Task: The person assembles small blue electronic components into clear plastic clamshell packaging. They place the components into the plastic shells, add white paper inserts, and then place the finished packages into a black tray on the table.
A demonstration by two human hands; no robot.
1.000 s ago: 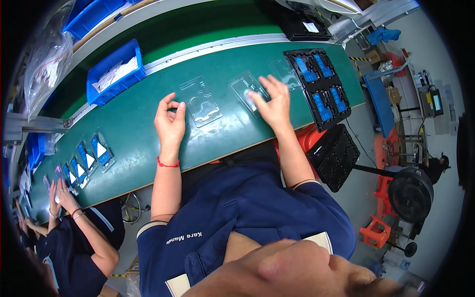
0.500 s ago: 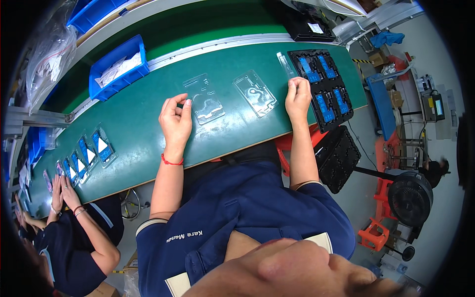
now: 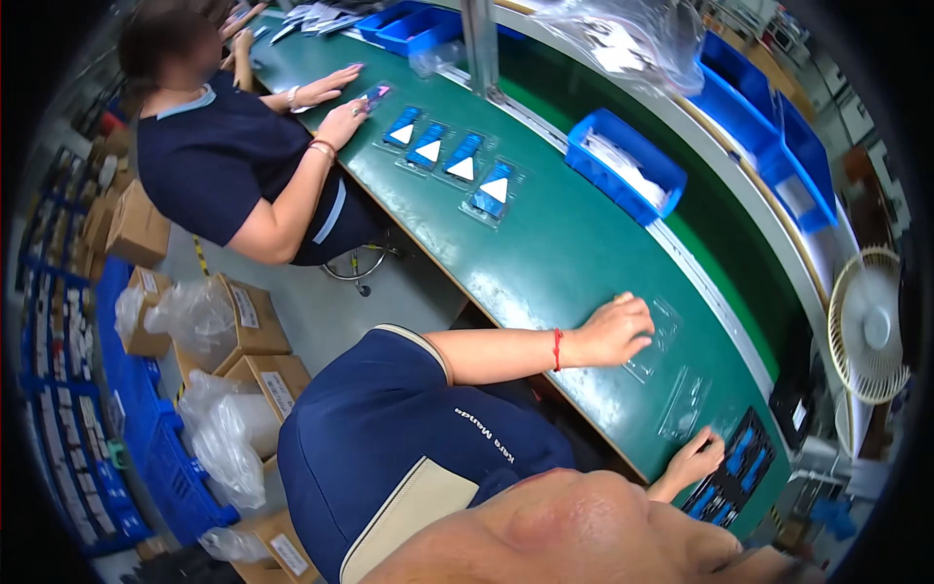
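Note:
My left hand [image 3: 615, 331], wearing a red cord at the wrist, hovers at a clear plastic tray [image 3: 665, 329] on the green table. Its fingers are loosely bent, thumb apart from them, and I see nothing held. A second clear tray [image 3: 684, 401] lies further along toward my right hand [image 3: 697, 458]. That hand has its fingertips drawn together beside a black tray [image 3: 709, 501] with blue pieces [image 3: 755, 467] in its pockets. Whatever is between those fingertips is too small and faint to make out.
At the table's far side is a blue bin [image 3: 623, 165] of white papers. Several clear packs with blue contents and white triangles [image 3: 461, 169] line the table to the left, where a co-worker [image 3: 219, 175] handles another. Cartons [image 3: 255, 321] stand on the floor; a fan [image 3: 869, 326] is at right.
My view has swung to the left, bringing the co-worker, cartons and shelves into sight. Both my hands stay near the clear trays and the black tray.

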